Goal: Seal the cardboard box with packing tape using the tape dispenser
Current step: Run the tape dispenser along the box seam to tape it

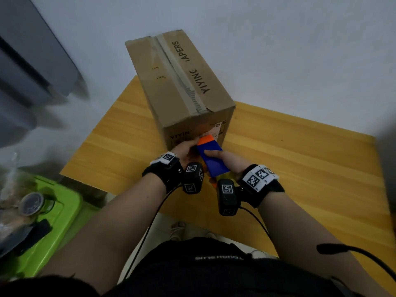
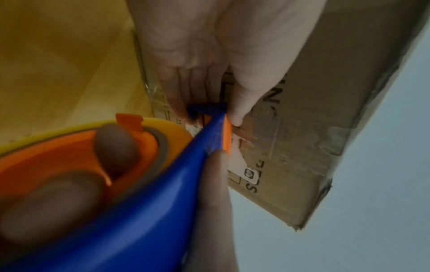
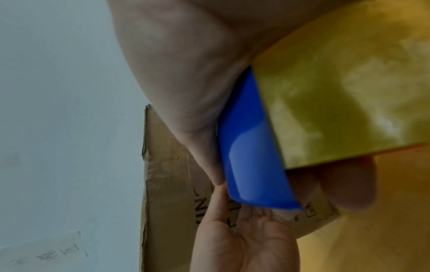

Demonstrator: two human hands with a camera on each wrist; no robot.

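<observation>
A tall cardboard box [image 1: 182,82] stands on the wooden table [image 1: 300,157], with a strip of tape along its top seam. A blue and orange tape dispenser [image 1: 211,159] is held against the box's near face. My right hand [image 1: 222,156] grips it, thumb on the blue shell and fingers [image 2: 114,147] inside the orange core. My left hand [image 1: 192,144] pinches the dispenser's front tip [image 2: 209,110] between thumb and fingers, right at the box wall [image 2: 302,128]. The yellowish tape roll [image 3: 337,92] sits beside the blue shell [image 3: 251,156].
A green plastic bin [image 1: 57,215] with a round jar and dark items on its lid stands low on the left. A grey piece of furniture [image 1: 32,61] is at the upper left. A black cable [image 1: 353,251] enters at the lower right. Bare tabletop lies right of the box.
</observation>
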